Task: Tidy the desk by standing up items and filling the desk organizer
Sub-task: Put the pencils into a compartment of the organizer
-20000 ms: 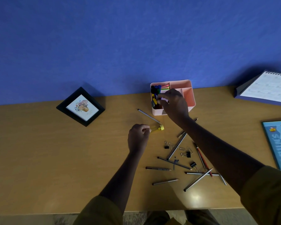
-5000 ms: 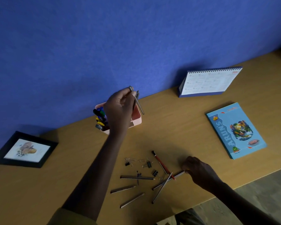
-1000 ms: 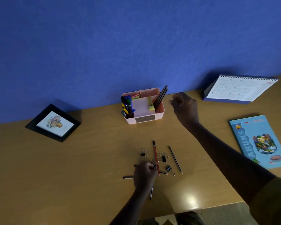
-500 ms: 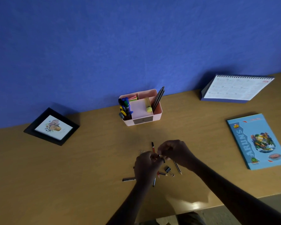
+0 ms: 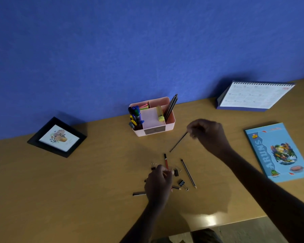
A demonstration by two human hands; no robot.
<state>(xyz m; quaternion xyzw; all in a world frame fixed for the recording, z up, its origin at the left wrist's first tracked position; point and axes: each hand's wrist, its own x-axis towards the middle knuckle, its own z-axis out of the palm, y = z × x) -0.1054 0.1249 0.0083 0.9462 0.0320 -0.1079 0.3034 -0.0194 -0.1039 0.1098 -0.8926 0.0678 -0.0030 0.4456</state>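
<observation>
The pink desk organizer [image 5: 171,120] stands against the blue wall, with markers in its left compartment and dark pencils leaning in its right one. My right hand [image 5: 206,133] pinches a dark pencil [image 5: 178,142] by its upper end, lifted to the right of the organizer. My left hand [image 5: 159,184] is down on the desk over the loose pile, fingers curled around a red pencil [image 5: 165,161]. Another pencil [image 5: 189,173] and black binder clips [image 5: 182,182] lie beside it.
A black picture frame [image 5: 57,137] lies flat at the left. A desk calendar [image 5: 254,96] stands at the back right and a blue book [image 5: 277,152] lies in front of it. The desk's front edge [image 5: 218,223] runs close below the pile.
My right hand came down from beside the organizer to the pile, took a dark pencil and lifted it up and right. My left hand has stayed on the pile.
</observation>
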